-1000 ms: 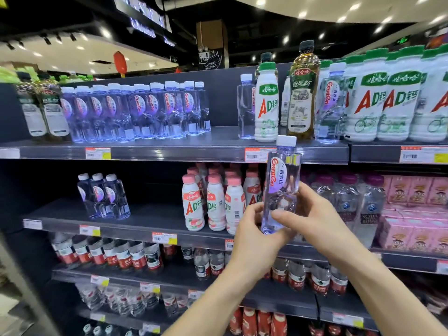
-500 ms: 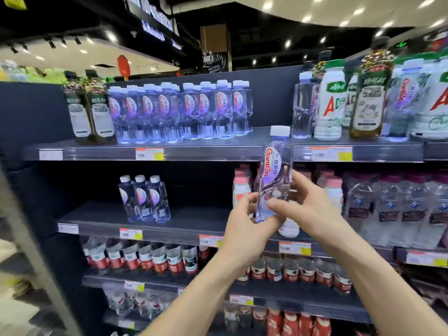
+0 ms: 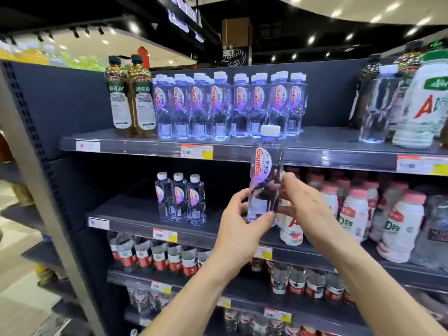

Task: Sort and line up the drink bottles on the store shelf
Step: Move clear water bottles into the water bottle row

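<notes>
A clear water bottle with a white cap and a red-lettered label stands upright in the air before the shelves. My left hand grips its lower part from the left, and my right hand pinches its middle from the right. A row of matching water bottles is lined up on the top shelf. Three smaller matching bottles stand on the second shelf, left of my hands.
Two dark tea bottles stand left of the water row. At the top right are a lone water bottle and a white milk-drink bottle. Pink-capped white bottles fill the second shelf's right. Red-labelled bottles sit lower.
The view has swung left along the shelving, so the water row now sits centre. Both hands keep their hold on the bottle, which has come slightly left with them.
</notes>
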